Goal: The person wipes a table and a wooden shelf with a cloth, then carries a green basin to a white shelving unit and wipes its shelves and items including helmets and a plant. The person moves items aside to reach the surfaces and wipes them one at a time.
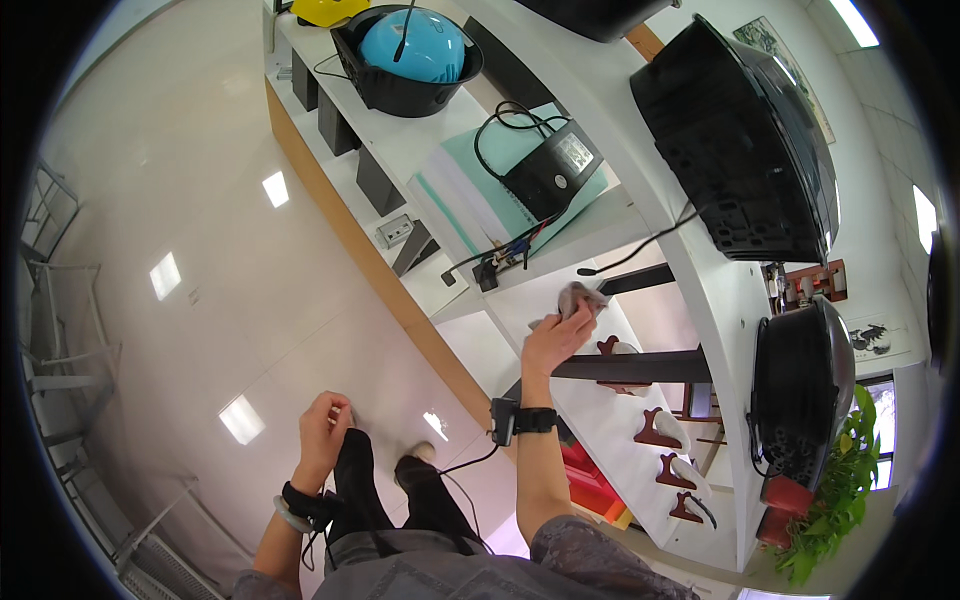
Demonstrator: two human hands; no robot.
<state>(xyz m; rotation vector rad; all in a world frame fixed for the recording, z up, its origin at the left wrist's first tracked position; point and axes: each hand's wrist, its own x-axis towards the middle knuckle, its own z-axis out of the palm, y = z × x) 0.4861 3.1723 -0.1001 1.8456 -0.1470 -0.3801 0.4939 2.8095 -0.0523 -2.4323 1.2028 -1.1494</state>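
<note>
My right hand (559,339) holds a crumpled grey-brown cloth (579,298) over a white shelf board (517,304), beside a dark upright bar. My left hand (325,435) hangs over the floor above my left leg, its fingers curled, and nothing shows in it. Up the shelf from the cloth, a black power adapter (553,171) with cables rests on a pale green and white packet (465,187). Small connectors and a black plug (486,274) lie at that shelf's edge.
A black basin (420,97) holds a blue helmet-like shell (414,46). More black tubs (739,150) stand on the top shelf. Dark red stands with pale pieces (660,429) line the lower right shelf. A leafy plant (832,495) is at right, metal-framed chairs (75,382) at left.
</note>
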